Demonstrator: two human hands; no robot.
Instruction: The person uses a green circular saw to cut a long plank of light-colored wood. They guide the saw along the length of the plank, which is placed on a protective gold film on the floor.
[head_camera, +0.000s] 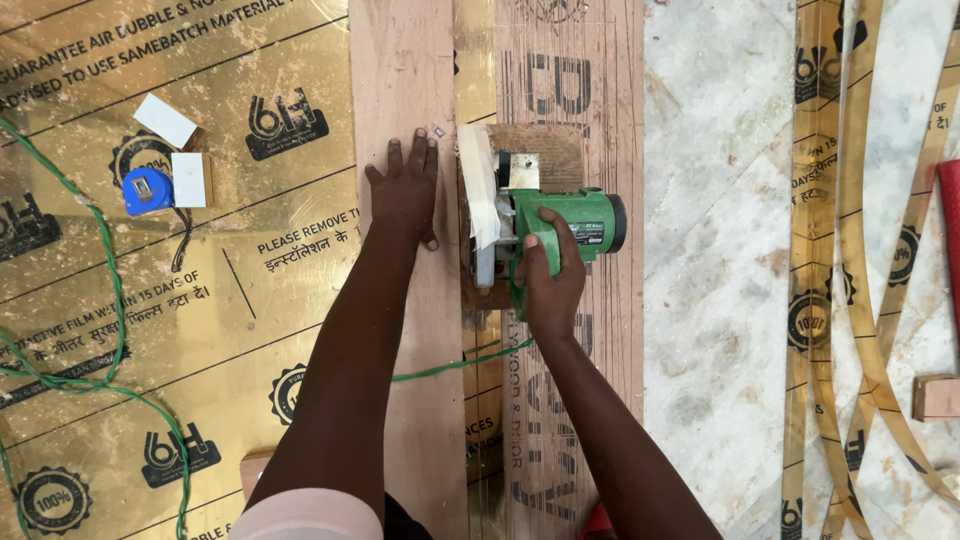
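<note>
**Saw partway along the plywood strip, one hand steering, one hand pinning**

While the right hand (548, 275) is wrapped tight round the handle of the green circular saw (545, 225), the left hand (405, 190) lies flat, fingers spread, holding nothing, just left of the saw on the bare plywood strip (405, 80). The saw sits on the printed plywood board (590, 90), its base at the gap between strip and board. Judged from this, a lengthwise cut is under way. Going on calls for a steady push away from the body, keeping the flat hand clear of the blade. Trailing back from the saw runs its green cord (450, 365). Well left of the saw, a blue tape measure (145, 190) rests on gold film sheeting (250, 280).
</note>
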